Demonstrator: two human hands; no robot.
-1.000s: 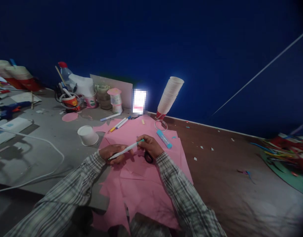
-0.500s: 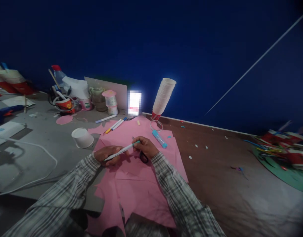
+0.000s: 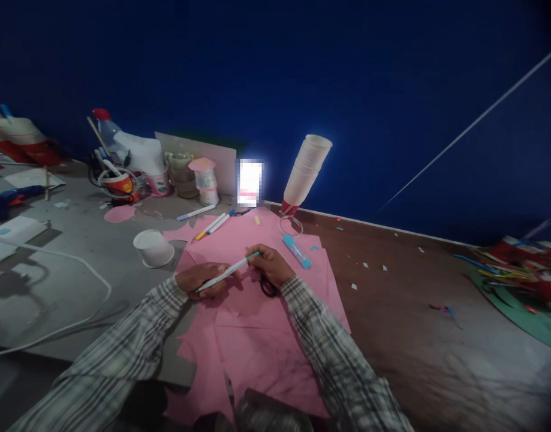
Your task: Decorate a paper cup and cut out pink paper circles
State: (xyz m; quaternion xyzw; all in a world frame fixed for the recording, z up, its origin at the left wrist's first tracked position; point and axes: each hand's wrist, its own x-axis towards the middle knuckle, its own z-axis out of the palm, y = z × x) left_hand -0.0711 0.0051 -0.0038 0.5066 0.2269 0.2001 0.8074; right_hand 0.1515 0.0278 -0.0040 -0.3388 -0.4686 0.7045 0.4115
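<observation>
A white felt-tip pen [image 3: 228,273] with green ends slants across both hands, over pink paper sheets [image 3: 252,348]. My right hand [image 3: 275,265] is closed, pinching the pen's upper green end between thumb and fingers. My left hand [image 3: 202,278] is closed round its lower end, with some fingers hidden beneath. Under my right hand show the black handles of scissors [image 3: 268,287], partly hidden. Right of that hand lies a clear tube with light-blue ends [image 3: 297,251]. A white paper cup [image 3: 153,248] sits upside down left of my left hand.
Several pens [image 3: 214,225] lie at the paper's far edge. Behind stand a tall leaning cup stack [image 3: 307,171], a tape ring [image 3: 291,226] and a pink-topped cup tower [image 3: 205,180]. A white cable [image 3: 99,276] crosses the left side. At right is a green board [image 3: 504,312] bearing craft pieces.
The view has shifted a little, so everything sits slightly farther right. Both hands keep nearly the same hold on the pen.
</observation>
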